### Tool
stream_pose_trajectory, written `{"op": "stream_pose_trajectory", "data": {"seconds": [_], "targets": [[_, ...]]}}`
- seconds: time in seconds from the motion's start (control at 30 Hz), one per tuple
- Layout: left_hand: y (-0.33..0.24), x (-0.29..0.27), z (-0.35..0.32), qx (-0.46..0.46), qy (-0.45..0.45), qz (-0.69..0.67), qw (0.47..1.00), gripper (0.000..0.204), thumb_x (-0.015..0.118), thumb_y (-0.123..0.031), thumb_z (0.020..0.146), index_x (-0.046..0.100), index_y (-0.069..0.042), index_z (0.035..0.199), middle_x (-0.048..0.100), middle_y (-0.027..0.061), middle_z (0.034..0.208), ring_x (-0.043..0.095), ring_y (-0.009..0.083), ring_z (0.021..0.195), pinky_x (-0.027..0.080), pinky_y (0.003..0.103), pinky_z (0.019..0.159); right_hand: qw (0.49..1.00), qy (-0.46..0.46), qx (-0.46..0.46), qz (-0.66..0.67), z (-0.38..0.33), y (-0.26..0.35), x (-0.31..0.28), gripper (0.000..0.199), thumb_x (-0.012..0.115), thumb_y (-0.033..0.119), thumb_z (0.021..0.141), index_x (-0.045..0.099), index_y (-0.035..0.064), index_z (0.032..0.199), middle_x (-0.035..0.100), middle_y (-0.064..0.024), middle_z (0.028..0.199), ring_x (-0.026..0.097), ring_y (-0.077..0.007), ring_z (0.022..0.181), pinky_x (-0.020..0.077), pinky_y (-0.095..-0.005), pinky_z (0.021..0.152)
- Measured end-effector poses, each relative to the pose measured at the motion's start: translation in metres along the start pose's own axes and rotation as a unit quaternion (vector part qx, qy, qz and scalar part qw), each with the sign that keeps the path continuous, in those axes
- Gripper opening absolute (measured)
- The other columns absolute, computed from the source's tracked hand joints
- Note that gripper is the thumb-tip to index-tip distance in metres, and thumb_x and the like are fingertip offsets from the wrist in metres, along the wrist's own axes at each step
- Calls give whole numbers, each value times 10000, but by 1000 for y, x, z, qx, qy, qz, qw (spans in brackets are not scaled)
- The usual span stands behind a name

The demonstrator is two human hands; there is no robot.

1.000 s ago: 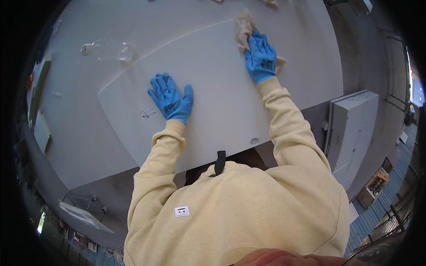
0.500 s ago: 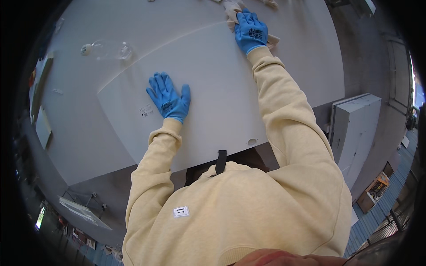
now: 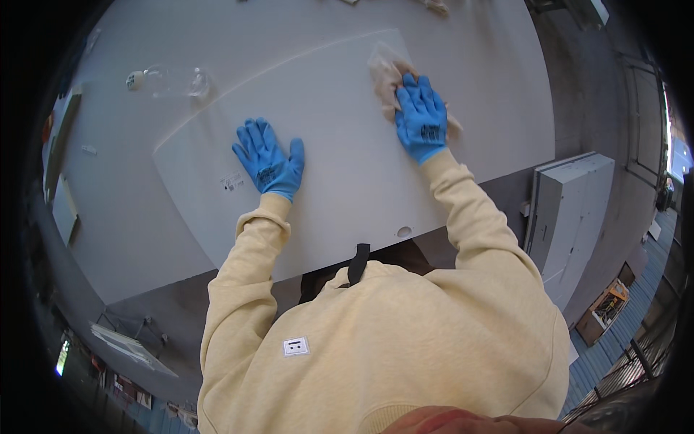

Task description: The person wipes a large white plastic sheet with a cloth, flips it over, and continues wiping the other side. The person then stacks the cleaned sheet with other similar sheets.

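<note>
A large white panel point(image 3: 340, 173) with a curved far edge lies flat on the table. My left hand point(image 3: 269, 163), in a blue glove, rests on it with fingers stretched and thumb apart, holding nothing. Just left of that hand is a small printed label point(image 3: 231, 181). Farther right, my gloved right hand point(image 3: 423, 119) presses a crumpled beige cloth point(image 3: 387, 78) against the panel near its right edge. Part of the cloth is hidden under the palm and fingers. A round hole point(image 3: 404, 232) shows near the panel's front edge.
The pale table point(image 3: 499, 79) extends beyond the panel. A clear plastic bottle point(image 3: 172, 81) with a white cap lies on its side at the far left. Scraps of cloth point(image 3: 436, 6) sit at the far edge. A grey metal cabinet point(image 3: 571, 210) stands right of the table.
My right hand has drawn the cloth back toward me and slightly right, from beyond the panel's far edge onto its surface. My left hand has hardly moved.
</note>
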State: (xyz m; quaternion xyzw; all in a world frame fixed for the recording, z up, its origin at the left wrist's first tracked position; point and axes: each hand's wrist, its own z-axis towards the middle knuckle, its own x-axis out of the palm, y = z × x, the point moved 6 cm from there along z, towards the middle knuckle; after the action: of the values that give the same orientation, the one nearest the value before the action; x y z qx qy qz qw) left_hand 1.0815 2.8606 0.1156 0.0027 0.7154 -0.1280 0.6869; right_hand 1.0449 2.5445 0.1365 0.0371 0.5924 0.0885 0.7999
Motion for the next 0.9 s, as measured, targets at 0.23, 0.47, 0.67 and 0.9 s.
{"op": "stream_pose_trajectory", "data": {"seconds": [0.23, 0.47, 0.67, 0.9], "targets": [[3, 2, 1, 5, -16, 9, 1000, 868, 493, -558, 953, 294, -5, 1592, 191, 225, 1684, 82, 383, 1581, -8, 551, 1266, 996, -89, 27, 6, 138, -22, 43, 387, 565, 202, 950, 635, 54, 1300, 598, -207, 1365, 565, -394, 1267, 444, -496, 1058], [5, 5, 4, 20, -39, 2, 999, 863, 489, -571, 955, 313, -9, 1585, 229, 227, 1672, 117, 384, 1575, 11, 550, 1267, 998, -38, -17, 57, 16, -24, 6, 420, 620, 173, 947, 641, 96, 1359, 521, -134, 1532, 472, -381, 1419, 395, -487, 1143], [7, 9, 3, 21, -47, 26, 998, 870, 461, -594, 964, 304, -10, 1589, 225, 230, 1672, 119, 392, 1573, 17, 549, 1266, 998, 30, 46, 34, -198, 22, -79, 423, 681, 81, 839, 674, 68, 1261, 562, -145, 1489, 517, -400, 1382, 455, -501, 1084], [5, 12, 5, 31, -40, 24, 998, 888, 417, -602, 976, 235, -7, 1609, 191, 242, 1678, 92, 415, 1573, 10, 562, 1263, 994, 8, 105, -11, -207, 33, -80, 405, 691, 69, 831, 671, 56, 1235, 575, -150, 1469, 513, -400, 1383, 461, -497, 1081]]}}
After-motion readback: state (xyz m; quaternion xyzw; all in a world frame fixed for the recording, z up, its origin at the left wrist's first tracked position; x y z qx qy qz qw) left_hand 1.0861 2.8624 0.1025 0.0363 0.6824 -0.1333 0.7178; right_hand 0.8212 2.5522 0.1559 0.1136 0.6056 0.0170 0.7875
